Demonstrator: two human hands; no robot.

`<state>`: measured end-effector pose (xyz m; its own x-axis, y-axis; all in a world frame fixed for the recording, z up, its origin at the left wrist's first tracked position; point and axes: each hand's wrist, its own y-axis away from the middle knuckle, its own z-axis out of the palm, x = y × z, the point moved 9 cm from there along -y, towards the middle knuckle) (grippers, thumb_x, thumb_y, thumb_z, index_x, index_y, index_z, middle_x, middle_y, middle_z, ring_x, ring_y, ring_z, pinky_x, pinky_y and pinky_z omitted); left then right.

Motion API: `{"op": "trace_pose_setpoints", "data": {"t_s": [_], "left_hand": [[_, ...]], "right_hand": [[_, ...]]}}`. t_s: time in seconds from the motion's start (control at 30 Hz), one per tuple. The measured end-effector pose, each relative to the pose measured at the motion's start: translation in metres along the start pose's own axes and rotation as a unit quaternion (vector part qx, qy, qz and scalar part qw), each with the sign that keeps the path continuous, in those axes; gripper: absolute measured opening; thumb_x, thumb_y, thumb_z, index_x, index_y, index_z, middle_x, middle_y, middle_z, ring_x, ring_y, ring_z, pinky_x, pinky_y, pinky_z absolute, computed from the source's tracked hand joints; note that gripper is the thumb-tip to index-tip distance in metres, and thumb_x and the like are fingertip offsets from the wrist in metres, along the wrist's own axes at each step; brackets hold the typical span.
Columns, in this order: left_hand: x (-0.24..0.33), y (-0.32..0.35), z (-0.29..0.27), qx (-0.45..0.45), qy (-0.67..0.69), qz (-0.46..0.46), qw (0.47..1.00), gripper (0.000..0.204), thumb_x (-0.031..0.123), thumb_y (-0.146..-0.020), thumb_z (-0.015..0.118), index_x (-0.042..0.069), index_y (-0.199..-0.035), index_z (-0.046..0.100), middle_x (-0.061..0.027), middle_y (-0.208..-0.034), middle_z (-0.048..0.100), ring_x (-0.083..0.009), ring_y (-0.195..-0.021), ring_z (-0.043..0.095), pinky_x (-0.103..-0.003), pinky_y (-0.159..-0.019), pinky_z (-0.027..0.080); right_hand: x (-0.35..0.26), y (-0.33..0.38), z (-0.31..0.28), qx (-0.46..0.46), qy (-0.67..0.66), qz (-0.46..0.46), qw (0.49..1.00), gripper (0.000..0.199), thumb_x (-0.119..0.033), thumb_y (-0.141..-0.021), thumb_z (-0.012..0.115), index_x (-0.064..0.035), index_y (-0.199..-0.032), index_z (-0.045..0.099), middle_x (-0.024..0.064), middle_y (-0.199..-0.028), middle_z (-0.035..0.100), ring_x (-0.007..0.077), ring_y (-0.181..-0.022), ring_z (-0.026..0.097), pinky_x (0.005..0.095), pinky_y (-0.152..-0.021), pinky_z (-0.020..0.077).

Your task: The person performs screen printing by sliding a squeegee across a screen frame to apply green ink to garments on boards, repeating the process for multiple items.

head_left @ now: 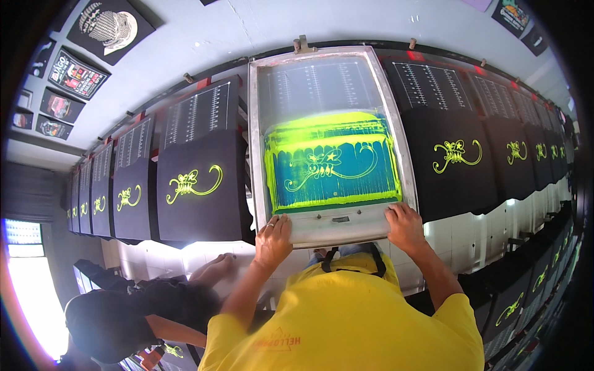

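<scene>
A screen printing frame (253, 123) with a pale rim lies in front of me over one of the black shirt boards. Its mesh carries a teal stencil (346, 170) with a curling line design, smeared with bright yellow-green ink (328, 133). My left hand (274, 240), a ring on one finger, grips the near left corner of the frame. The near right corner is held by my right hand (405, 227). Fingers of both hands curl over the near rim; the undersides are hidden.
Black shirts with yellow-green prints lie on boards to the left (195, 204) and right (455, 179). A rail with a metal clamp (302, 44) runs behind the frame. At lower left, another person in dark clothes (111, 321) is close by. More printed shirts (510, 309) stand at right behind me.
</scene>
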<state>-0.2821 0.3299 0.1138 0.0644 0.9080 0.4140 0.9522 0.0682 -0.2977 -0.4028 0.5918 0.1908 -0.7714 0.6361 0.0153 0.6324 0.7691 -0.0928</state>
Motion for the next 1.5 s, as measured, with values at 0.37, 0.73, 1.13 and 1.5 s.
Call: {"op": "trace_pose_setpoints", "data": {"t_s": [0.37, 0.73, 1.13, 1.5], "left_hand": [[-0.072, -0.123, 0.027, -0.004, -0.010, -0.014, 1.000, 0.031, 0.002, -0.065, 0.065, 0.007, -0.096, 0.063, -0.0088, -0.088, 0.069, -0.0284, -0.076, 0.069, -0.039, -0.066, 0.058], [-0.094, -0.187, 0.013, -0.077, -0.025, -0.048, 0.996, 0.018, 0.010, -0.071, 0.063, 0.011, -0.088, 0.068, -0.0164, -0.081, 0.069, -0.0378, -0.076, 0.069, -0.047, -0.070, 0.055], [0.002, -0.006, -0.018, 0.027, 0.020, -0.015, 0.999, 0.040, -0.001, -0.063, 0.065, 0.007, -0.102, 0.061, -0.0099, -0.096, 0.066, -0.0310, -0.090, 0.067, -0.041, -0.074, 0.057], [0.027, 0.041, 0.016, -0.046, -0.011, -0.038, 0.998, 0.053, -0.003, -0.071, 0.056, -0.004, -0.125, 0.051, -0.0180, -0.135, 0.048, -0.0389, -0.130, 0.044, -0.044, -0.107, 0.041]], "right_hand": [[0.062, -0.119, 0.020, 0.000, 0.012, -0.009, 1.000, 0.020, -0.006, -0.068, 0.069, -0.0050, -0.086, 0.061, 0.0102, -0.088, 0.062, 0.0299, -0.086, 0.064, 0.0417, -0.070, 0.0552], [0.089, -0.183, 0.001, -0.038, -0.001, 0.015, 0.999, 0.013, -0.009, -0.072, 0.069, -0.0052, -0.084, 0.067, 0.0133, -0.084, 0.067, 0.0355, -0.082, 0.067, 0.0478, -0.073, 0.0545], [0.002, -0.004, -0.015, -0.007, -0.017, 0.014, 1.000, 0.029, -0.007, -0.067, 0.070, -0.0052, -0.094, 0.060, 0.0092, -0.104, 0.062, 0.0302, -0.101, 0.061, 0.0424, -0.082, 0.0534], [-0.013, 0.050, 0.022, -0.063, -0.007, 0.037, 0.997, 0.069, -0.033, -0.071, 0.079, -0.0017, -0.126, 0.052, 0.0156, -0.133, 0.048, 0.0359, -0.125, 0.045, 0.0502, -0.101, 0.0414]]}}
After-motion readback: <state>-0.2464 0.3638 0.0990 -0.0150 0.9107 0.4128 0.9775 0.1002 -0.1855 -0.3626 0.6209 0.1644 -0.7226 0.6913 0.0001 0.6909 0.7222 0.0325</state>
